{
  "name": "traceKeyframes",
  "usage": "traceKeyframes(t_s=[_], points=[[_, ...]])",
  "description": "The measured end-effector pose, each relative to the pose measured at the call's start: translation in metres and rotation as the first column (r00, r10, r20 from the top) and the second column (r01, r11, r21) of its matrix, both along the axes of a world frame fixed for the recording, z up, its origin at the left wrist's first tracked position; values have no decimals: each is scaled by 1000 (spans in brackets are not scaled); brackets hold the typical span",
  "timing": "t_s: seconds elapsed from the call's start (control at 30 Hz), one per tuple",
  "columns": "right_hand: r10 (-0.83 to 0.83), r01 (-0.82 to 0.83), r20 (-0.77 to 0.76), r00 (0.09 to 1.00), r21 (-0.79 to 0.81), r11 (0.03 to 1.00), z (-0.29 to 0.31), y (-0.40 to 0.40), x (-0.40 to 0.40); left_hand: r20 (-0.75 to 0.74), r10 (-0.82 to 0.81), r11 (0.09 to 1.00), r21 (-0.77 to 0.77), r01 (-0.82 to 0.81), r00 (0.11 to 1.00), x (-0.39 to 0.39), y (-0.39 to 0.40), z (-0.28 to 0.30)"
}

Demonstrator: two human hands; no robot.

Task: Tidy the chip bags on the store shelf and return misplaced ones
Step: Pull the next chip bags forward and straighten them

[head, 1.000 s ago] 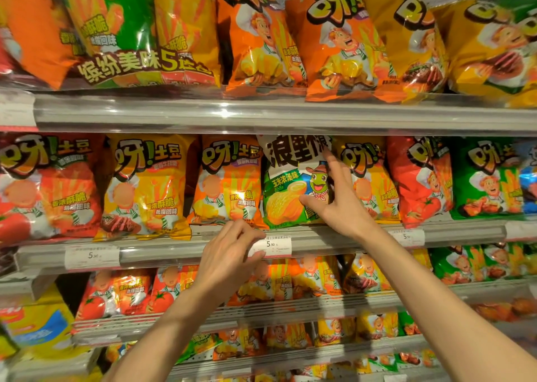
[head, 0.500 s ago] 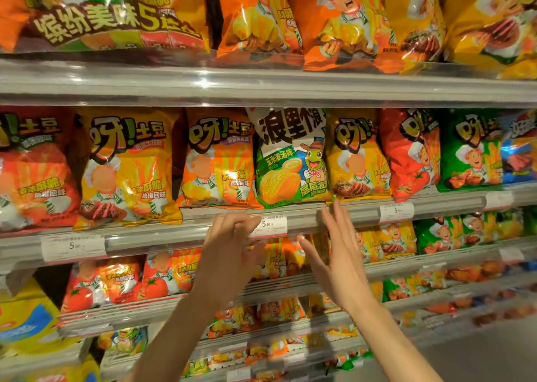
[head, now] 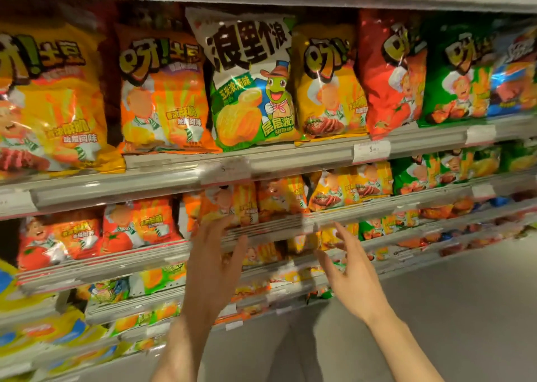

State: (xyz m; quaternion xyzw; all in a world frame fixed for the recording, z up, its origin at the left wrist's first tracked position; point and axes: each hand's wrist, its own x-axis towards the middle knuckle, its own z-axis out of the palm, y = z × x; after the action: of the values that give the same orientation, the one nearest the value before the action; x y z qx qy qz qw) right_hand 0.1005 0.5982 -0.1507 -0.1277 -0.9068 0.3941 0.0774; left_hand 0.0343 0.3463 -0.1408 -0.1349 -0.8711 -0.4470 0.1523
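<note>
Hands come nearest: the left hand (head: 213,268) and right hand (head: 353,277) hang apart before the lower shelves, fingers loosely spread, each grip empty. Beyond them, on the middle shelf (head: 162,175), the green-and-white bag (head: 250,82) stands at the front edge among differently branded bags, so it looks misplaced. Lifting it cleanly probably means taking both side edges and drawing it straight out. The orange bag (head: 162,91) and yellow bag (head: 328,82) touch its sides and could topple; a price tag (head: 225,168) sits just below.
</note>
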Motion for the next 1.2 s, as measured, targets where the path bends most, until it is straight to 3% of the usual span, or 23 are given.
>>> traceKeyframes(t_s=[0.17,0.23,0.43,0.63,0.8,1.0,1.2], points=[[-12,12,0,1000,-101,995,-11,71,-1,22,24,996,81,-25,999,6,59,-5],[-25,30,43,999,-138,990,-13,110,-7,-9,52,998,37,-52,999,3,90,-7],[-19,20,15,1000,-12,1000,5,226,-13,-21,160,987,27,-160,987,6,193,7],[59,-54,-49,997,94,994,24,298,-40,-25,185,980,-65,-186,982,0,241,34],[110,-43,-281,953,235,971,55,309,-71,-166,131,974,-165,-158,977,-20,249,67],[293,-89,-397,870,459,884,91,289,-111,-390,54,908,-365,-208,919,-57,242,82],[528,-176,-454,718,615,768,102,235,-140,-410,-47,881,-447,-156,911,-78,232,84]])
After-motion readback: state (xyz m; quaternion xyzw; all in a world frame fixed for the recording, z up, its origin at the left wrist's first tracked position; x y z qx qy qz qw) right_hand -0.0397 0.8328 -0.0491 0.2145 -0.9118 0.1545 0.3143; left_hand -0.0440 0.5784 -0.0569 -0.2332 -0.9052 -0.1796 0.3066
